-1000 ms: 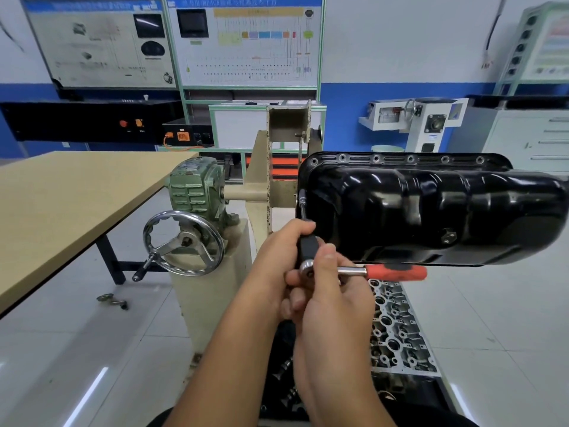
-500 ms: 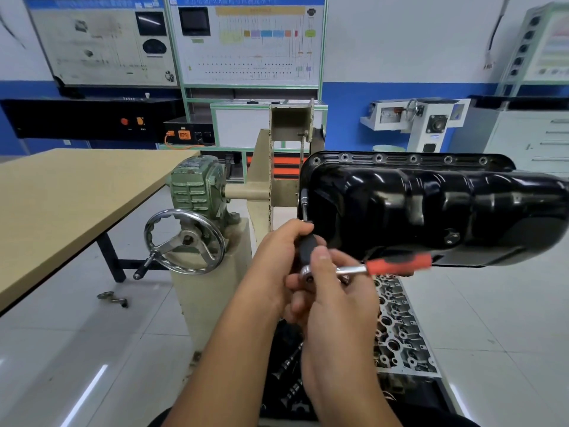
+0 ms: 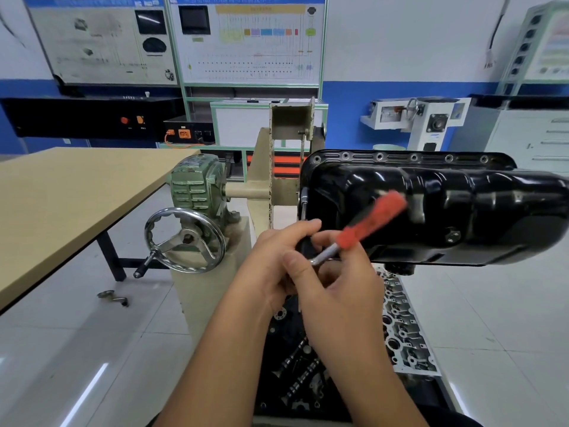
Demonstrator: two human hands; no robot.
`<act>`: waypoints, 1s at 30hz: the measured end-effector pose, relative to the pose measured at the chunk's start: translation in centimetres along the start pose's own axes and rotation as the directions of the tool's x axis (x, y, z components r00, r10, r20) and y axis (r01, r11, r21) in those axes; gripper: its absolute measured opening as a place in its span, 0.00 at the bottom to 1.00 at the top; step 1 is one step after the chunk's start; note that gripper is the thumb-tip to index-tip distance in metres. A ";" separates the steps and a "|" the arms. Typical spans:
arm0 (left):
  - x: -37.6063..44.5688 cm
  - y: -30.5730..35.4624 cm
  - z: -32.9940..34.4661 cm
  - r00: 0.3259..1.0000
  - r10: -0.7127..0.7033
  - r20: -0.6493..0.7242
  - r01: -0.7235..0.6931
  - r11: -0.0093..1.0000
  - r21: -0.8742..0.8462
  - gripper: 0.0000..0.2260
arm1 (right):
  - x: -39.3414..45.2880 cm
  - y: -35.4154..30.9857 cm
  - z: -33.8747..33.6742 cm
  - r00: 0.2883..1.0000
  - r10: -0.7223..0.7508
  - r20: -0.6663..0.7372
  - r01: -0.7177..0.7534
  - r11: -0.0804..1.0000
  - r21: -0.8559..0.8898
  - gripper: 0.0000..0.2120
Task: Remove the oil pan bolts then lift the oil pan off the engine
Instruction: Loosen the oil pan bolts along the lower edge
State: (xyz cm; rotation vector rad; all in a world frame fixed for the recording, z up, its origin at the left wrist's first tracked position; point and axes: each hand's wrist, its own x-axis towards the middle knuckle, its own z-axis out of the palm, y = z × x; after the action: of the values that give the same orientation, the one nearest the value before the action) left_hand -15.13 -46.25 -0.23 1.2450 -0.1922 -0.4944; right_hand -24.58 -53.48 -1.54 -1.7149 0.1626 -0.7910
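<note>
A glossy black oil pan (image 3: 431, 208) sits on the engine held in a beige stand, its far flange lined with several bolt holes. A ratchet with a red handle (image 3: 372, 221) points up and to the right in front of the pan, blurred. Its extension and socket (image 3: 304, 201) run up to the pan's left edge. My left hand (image 3: 274, 260) grips the black extension just below that edge. My right hand (image 3: 341, 282) pinches the ratchet's metal shaft near its head.
A green gearbox with a steel handwheel (image 3: 184, 240) stands left of the stand. A wooden table (image 3: 61, 204) fills the left side. A cylinder head (image 3: 403, 328) and camshafts lie on a low tray beneath the pan. A small crank part (image 3: 112, 297) lies on the floor.
The ratchet's red handle swung from pointing right to pointing up and right, across the pan's front. Both hands stayed on the tool.
</note>
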 end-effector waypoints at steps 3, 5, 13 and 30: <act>0.0 0.2 0.0 0.997 0.072 -0.030 -0.069 0.995 0.073 0.11 | 0.1 0.0 -0.1 0.999 -0.026 -0.019 0.026 1.000 0.013 0.08; 0.0 0.4 0.3 0.995 0.074 -0.067 -0.071 0.996 0.045 0.13 | -0.5 -0.8 0.7 0.965 0.254 0.068 -0.248 0.793 0.556 0.07; 0.2 -0.1 0.5 0.999 0.036 -0.034 -0.033 0.997 0.069 0.11 | 0.6 0.0 -0.5 0.999 -0.034 0.034 0.035 0.999 -0.018 0.09; 0.3 -0.4 0.7 0.999 -0.033 -0.009 0.034 0.999 0.020 0.15 | -0.1 -0.6 -0.3 0.972 0.225 0.071 -0.227 0.813 0.537 0.11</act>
State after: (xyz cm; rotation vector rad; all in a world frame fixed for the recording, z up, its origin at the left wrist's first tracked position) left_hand -15.23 -47.07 -0.38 1.2716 -0.1695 -0.5170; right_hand -25.03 -53.46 -1.06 -1.1297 0.1213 -0.5817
